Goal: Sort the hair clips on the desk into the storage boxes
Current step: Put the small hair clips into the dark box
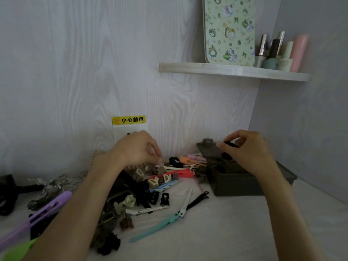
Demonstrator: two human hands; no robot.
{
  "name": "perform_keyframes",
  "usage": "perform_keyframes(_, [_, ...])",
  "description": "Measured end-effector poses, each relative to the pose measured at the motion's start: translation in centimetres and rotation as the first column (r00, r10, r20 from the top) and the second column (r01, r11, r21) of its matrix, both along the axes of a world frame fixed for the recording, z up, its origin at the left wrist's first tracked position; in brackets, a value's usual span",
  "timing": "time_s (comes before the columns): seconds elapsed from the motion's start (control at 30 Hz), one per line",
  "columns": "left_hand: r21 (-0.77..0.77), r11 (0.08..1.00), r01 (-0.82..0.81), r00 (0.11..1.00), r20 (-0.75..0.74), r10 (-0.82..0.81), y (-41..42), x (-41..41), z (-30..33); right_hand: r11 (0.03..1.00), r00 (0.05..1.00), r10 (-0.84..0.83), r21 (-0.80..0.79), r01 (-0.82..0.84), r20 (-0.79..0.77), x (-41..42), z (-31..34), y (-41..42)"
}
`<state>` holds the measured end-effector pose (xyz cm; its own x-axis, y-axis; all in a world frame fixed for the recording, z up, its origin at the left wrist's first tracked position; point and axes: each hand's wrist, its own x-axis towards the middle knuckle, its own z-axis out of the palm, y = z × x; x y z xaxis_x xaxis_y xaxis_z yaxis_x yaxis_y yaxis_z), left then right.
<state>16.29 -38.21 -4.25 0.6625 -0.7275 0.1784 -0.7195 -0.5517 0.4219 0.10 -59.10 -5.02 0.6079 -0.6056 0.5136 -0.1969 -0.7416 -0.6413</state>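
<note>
Right hand (248, 147) is raised above the grey storage box (237, 183), which sits on the desk (235, 232) toward its back right corner, close to the wall. Thumb and forefinger pinch a small black clip (231, 144); other fingers are curled. The box lid (209, 149) stands open, tilted back. Contents are dim and cannot be made out.

Left hand (137, 147) reaches into the heap of hair clips (160, 178) mid-desk, near the back edge. Fingers are bent down onto the pile and appear to nip a small pale clip (160, 160); the grip itself is partly hidden, so that is a judgement.

Loose outliers: teal long clip (156, 227) toward the front, purple long clip (37, 215) at the left edge, black claw clips (164, 198) between the heap and the front.

Step in hand, as I judge it: dropping the black clip into the box while the other hand picks the next. Most of the pile is unsorted, so it is early in the job.

Next move calls for lowering the right hand over the proper compartment and releasing, without knocking the lid.
</note>
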Motion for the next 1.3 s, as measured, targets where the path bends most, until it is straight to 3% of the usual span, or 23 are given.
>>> perform_keyframes(0.07, [-0.184,0.982,0.035,0.999,0.003,-0.035,-1.4,-1.3,0.3,0.999,0.998,-0.027,0.036,0.025,0.050,0.0,-0.2,-0.5])
perform_keyframes(0.17, [-0.455,0.886,0.090,0.994,-0.009,-0.105,-4.6,-4.7,-0.1,0.991,0.977,-0.068,0.128,0.043,0.203,0.3,-0.3,-0.8])
perform_keyframes(0.3, [-0.595,0.796,0.115,0.967,-0.115,-0.226,-8.8,-7.9,-1.6,0.969,0.943,-0.069,0.246,-0.014,0.325,1.0,-0.4,-0.7])
perform_keyframes(0.47, [-0.402,0.893,0.201,0.942,-0.171,-0.289,-8.6,-6.6,-2.2,0.976,0.951,0.003,0.208,-0.070,0.308,1.8,-1.0,0.0])
perform_keyframes(0.57, [-0.461,0.883,0.094,0.972,-0.151,-0.182,-5.2,-3.7,-0.1,0.980,0.958,0.173,0.060,-0.192,0.228,2.5,-1.7,1.8])
perform_keyframes(0.63, [-0.408,0.911,0.065,0.976,-0.165,-0.143,-2.2,-1.9,1.2,0.950,0.935,0.310,-0.012,-0.313,0.170,3.2,-2.5,3.4])
perform_keyframes(0.73, [-0.097,0.994,0.050,0.979,-0.193,-0.068,0.6,-0.4,0.9,0.922,0.925,0.380,-0.083,-0.379,-0.004,4.9,-3.4,5.5])
perform_keyframes(0.8, [0.112,0.994,0.010,0.989,-0.147,0.006,0.7,-0.1,0.0,0.896,0.901,0.374,-0.165,-0.411,-0.219,6.1,-3.6,6.2])
perform_keyframes(0.87, [0.214,0.977,-0.002,0.993,-0.111,0.026,0.4,-0.1,-1.1,0.873,0.851,0.356,-0.187,-0.450,-0.386,6.9,-3.8,6.8])
perform_keyframes(1.0, [0.265,0.963,-0.050,0.999,0.025,0.045,-0.2,0.1,-2.2,0.880,0.817,0.326,-0.162,-0.446,-0.475,7.1,-4.6,7.3])
perform_keyframes(1.13, [0.290,0.956,-0.041,0.999,0.025,0.035,-0.3,0.0,-2.7,0.872,0.866,0.161,-0.342,-0.350,-0.474,6.5,-5.2,7.4])
perform_keyframes(1.3, [0.263,0.963,-0.053,0.998,0.046,0.043,-0.4,0.3,-2.9,0.914,0.874,0.164,-0.262,-0.309,-0.457,6.2,-5.8,7.5])
